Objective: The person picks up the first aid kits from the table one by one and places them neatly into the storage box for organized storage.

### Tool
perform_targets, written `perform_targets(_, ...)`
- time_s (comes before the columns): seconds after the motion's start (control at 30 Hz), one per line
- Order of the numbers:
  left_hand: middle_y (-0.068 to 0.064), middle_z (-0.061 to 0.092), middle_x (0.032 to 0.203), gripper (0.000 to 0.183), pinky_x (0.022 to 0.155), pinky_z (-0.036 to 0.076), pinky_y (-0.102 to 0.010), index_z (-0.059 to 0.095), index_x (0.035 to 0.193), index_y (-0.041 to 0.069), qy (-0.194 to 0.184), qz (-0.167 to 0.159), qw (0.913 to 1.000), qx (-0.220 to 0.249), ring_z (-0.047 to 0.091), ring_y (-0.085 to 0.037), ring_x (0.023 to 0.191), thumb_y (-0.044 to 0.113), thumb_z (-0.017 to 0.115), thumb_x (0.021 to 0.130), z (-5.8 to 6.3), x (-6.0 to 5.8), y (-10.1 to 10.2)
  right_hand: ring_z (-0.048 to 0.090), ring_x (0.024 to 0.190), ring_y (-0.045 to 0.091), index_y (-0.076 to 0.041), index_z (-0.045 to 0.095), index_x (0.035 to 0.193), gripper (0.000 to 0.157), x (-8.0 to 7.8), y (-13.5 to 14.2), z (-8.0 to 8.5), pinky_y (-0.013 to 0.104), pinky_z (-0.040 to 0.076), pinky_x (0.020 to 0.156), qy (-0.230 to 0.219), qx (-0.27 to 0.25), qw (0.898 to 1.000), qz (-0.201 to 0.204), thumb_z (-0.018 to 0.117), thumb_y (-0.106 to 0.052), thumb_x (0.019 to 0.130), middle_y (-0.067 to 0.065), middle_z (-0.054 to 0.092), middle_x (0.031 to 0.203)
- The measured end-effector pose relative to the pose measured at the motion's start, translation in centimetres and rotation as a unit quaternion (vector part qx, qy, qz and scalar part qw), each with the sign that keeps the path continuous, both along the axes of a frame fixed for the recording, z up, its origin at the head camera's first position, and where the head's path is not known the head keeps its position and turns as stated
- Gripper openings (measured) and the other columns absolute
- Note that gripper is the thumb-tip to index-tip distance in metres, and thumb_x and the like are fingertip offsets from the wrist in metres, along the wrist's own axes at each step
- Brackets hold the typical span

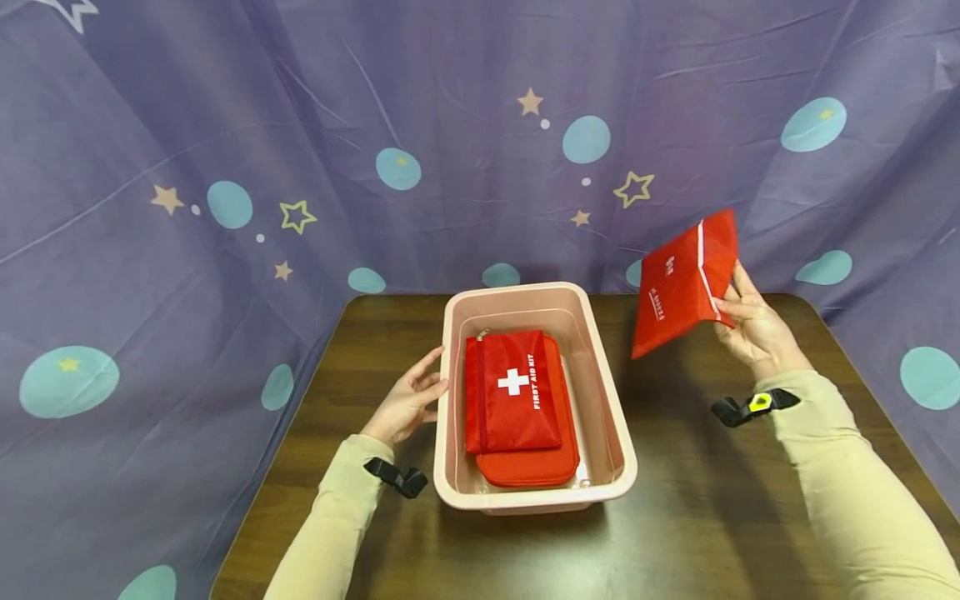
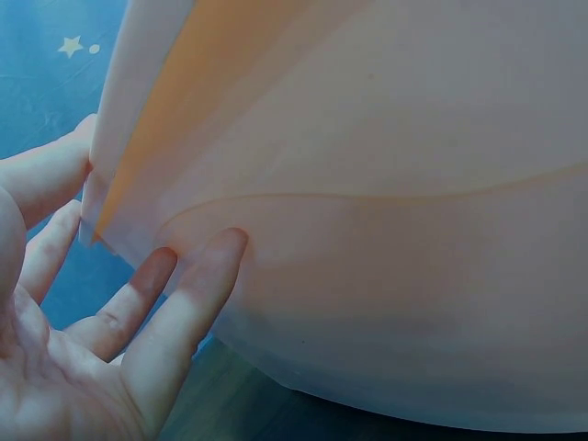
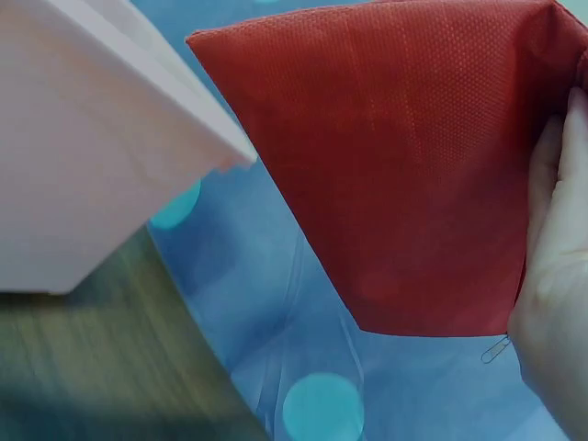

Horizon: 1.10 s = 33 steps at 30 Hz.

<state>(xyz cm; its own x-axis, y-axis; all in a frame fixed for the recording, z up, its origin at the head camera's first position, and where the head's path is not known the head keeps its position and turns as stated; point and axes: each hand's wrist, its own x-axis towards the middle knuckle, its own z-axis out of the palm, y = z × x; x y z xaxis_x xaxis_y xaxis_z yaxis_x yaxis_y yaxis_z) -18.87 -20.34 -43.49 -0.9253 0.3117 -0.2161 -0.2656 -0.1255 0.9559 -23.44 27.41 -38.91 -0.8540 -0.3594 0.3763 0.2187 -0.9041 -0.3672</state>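
Observation:
A pale pink plastic bin (image 1: 617, 392) stands on the table with two red things inside. The upper one is a first aid kit pouch (image 1: 517, 425) with a white cross; under it lies a red zippered case (image 1: 525, 471), partly covered. With fairly straight fingers, my left hand (image 1: 408, 404) touches the bin's left side; the left wrist view shows the fingertips against its outer wall (image 2: 386, 276). To the right of the bin, my right hand (image 1: 759, 329) pinches the edge of a flat red fabric pouch (image 1: 678, 287) with white print and a white stripe, held tilted in the air.
The brown wooden table (image 1: 675, 533) reaches back to a purple curtain (image 1: 465, 75) patterned with stars and blue-green ovals. The curtain also hangs along the left and right sides. A black strap mount (image 1: 396, 477) sits at the left wrist, another (image 1: 753, 406) at the right.

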Motion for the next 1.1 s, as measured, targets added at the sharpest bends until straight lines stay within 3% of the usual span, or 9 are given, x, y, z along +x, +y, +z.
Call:
perform_targets(0.2,-0.013,0.046,0.122,0.066,0.074,0.055,-0.040,0.018,0.152,0.018,0.002,-0.001,1.0000,-0.004,0.059,-0.018,0.096,0.003,0.050,0.097,0.1,0.0,0.0,0.060,0.106,0.040,-0.020,0.027,0.148,0.074,0.0,-1.1,1.6,0.042,0.056,0.076,0.009,-0.034,0.999,0.018,0.012,0.024,0.090,0.023,0.050,0.132)
perform_targets(0.37,-0.009,0.048,0.119,0.065,0.074,0.055,-0.040,0.019,0.152,0.018,0.001,0.001,1.0000,-0.005,0.059,-0.017,0.096,0.003,0.049,0.097,0.0,0.1,0.0,0.061,0.102,0.038,-0.020,0.029,0.147,0.074,0.2,-2.2,2.9,0.038,0.056,0.070,0.014,-0.021,1.000,0.016,0.019,0.025,0.090,0.023,0.051,0.130)
perform_targets(0.63,-0.006,0.049,0.116,0.066,0.075,0.054,-0.041,0.018,0.152,0.018,0.000,-0.002,1.0000,-0.001,0.059,-0.016,0.096,0.004,0.050,0.097,-0.1,0.1,-0.1,0.063,0.094,0.037,-0.020,0.034,0.144,0.071,0.4,-4.2,4.4,0.037,0.056,0.064,0.018,-0.019,0.998,0.049,0.022,0.025,0.090,0.020,0.052,0.130)
perform_targets(1.1,-0.006,0.048,0.116,0.065,0.075,0.054,-0.040,0.018,0.152,0.018,-0.002,-0.001,1.0000,0.003,0.059,-0.016,0.096,0.002,0.048,0.097,0.0,-0.1,0.0,0.064,0.090,0.031,-0.018,0.038,0.140,0.066,0.8,-8.8,5.5,0.029,0.054,0.060,0.026,0.005,0.997,0.072,0.030,0.024,0.089,0.017,0.055,0.126)
